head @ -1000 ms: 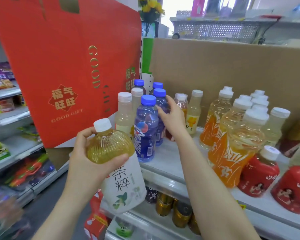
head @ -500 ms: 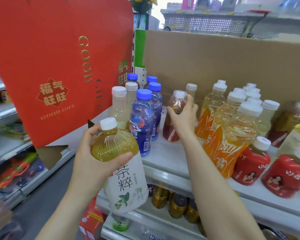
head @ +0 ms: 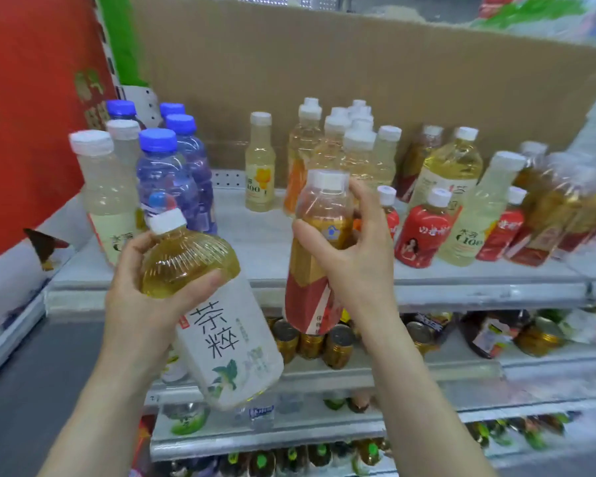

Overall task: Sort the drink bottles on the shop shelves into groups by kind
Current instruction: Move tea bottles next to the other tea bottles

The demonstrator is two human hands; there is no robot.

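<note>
My left hand (head: 141,297) grips a large yellow tea bottle (head: 214,304) with a white label, tilted, in front of the top shelf (head: 255,280). My right hand (head: 355,256) holds an amber tea bottle with a red label (head: 315,270) upright in the air before the shelf edge. On the shelf stand blue-capped bottles (head: 166,173) and pale cloudy bottles (head: 100,187) at left, a small yellow juice bottle (head: 259,173) behind, orange-labelled bottles (head: 324,149) in the middle, and short red bottles (head: 424,232) at right.
A brown cardboard sheet (head: 358,84) backs the shelf. A red gift bag (head: 31,115) stands at the left. Gold cans (head: 310,342) sit on the shelf below, with green-labelled bottles (head: 186,418) lower down. Wrapped amber bottles (head: 565,208) crowd the far right.
My right hand has lifted the amber red-labelled bottle off the shelf and drawn it toward me. My view has swung to the right. The left hand still holds the big tea bottle.
</note>
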